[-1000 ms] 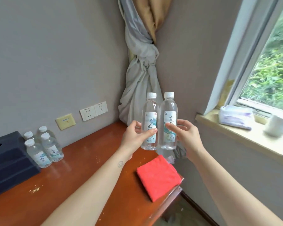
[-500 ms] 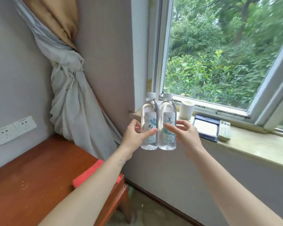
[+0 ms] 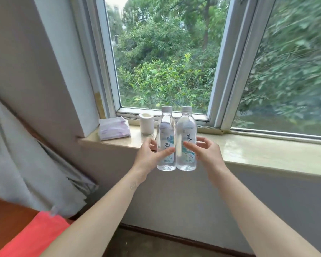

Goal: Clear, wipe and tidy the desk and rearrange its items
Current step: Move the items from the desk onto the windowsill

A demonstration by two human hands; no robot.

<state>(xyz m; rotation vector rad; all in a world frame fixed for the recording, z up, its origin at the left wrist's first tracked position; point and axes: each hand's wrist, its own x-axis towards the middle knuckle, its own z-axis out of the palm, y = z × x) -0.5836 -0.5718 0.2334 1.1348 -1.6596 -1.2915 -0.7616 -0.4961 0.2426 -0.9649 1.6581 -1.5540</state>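
Left hand point(image 3: 149, 158): grasps the left water bottle point(image 3: 166, 127) around its label, with the thumb laid across the front and the fingers curled round behind.
Right hand point(image 3: 210, 157): grasps the right water bottle point(image 3: 186, 127) the same way, thumb on the front of the label and fingers behind.
Left water bottle: upright, clear, with a white cap. It is held in the air in front of the windowsill point(image 3: 258, 152), and its base hangs lower than the sill's front edge.
Right water bottle: upright, clear and white-capped. It stands side by side with the left one, their walls touching, at the same height before the windowsill.
Windowsill: a pale, glossy ledge under the window frame point(image 3: 223, 75), running off to the right.
White cup point(image 3: 146, 123): stands on the windowsill towards its left end, just beside the left bottle's shoulder (farther back than the bottle).
Tissue pack point(image 3: 113, 128): lies on the windowsill's left end, left of the cup and against the wall corner.
Foliage point(image 3: 165, 71): green shrubs and trees fill the panes above the windowsill.
Curtain point(image 3: 26, 164): grey cloth hanging to the left of the windowsill and lower.
Desk point(image 3: 4, 216): red-brown wood, well below the windowsill and to its left.
Red cloth point(image 3: 35, 236): lies on the desk's near corner, well apart from the windowsill.
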